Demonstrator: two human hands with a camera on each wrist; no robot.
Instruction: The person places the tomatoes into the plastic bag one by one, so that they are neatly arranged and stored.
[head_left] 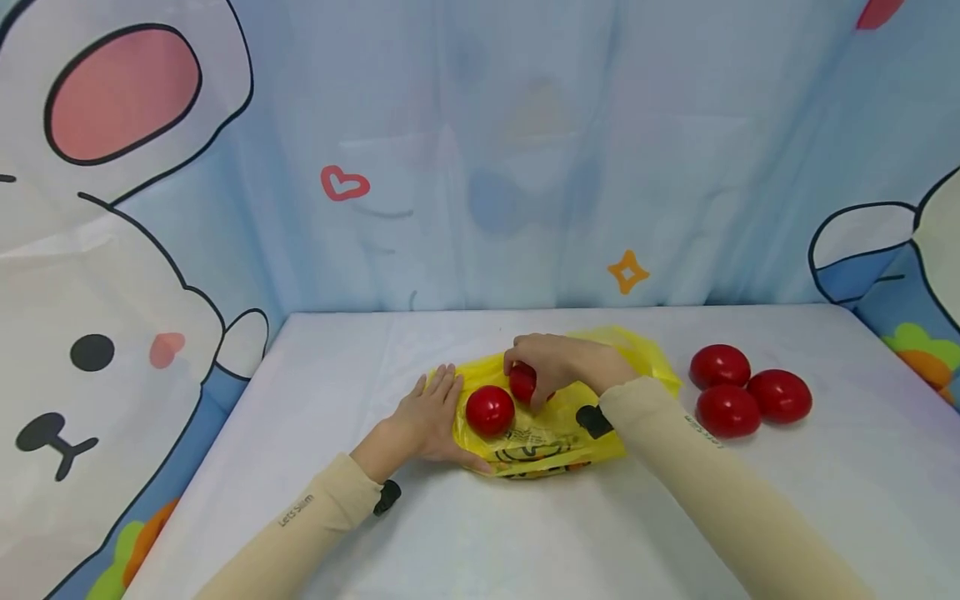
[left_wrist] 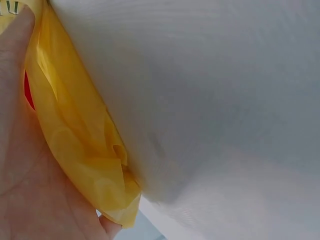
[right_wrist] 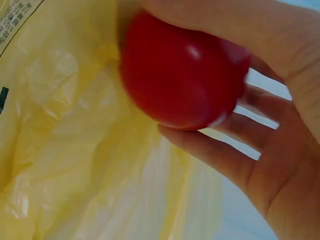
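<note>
A yellow plastic bag [head_left: 555, 433] with dark print lies flat on the white table. My right hand [head_left: 553, 365] grips a glossy, smooth red ball [right_wrist: 182, 72] over the bag, with thumb and fingers around its sides. A second red ball [head_left: 490, 411] rests on the bag's left part, just left of the held one. My left hand [head_left: 427, 427] lies along the bag's left edge, fingers straight and thumb spread toward the front. In the left wrist view, the bag's yellow film [left_wrist: 75, 125] lies against the palm, and a sliver of red shows behind it.
To the right of the bag, three more red balls [head_left: 726, 410] sit close together on the white table [head_left: 360, 542]. A light blue curtain [head_left: 480, 150] with cartoon figures hangs behind the table.
</note>
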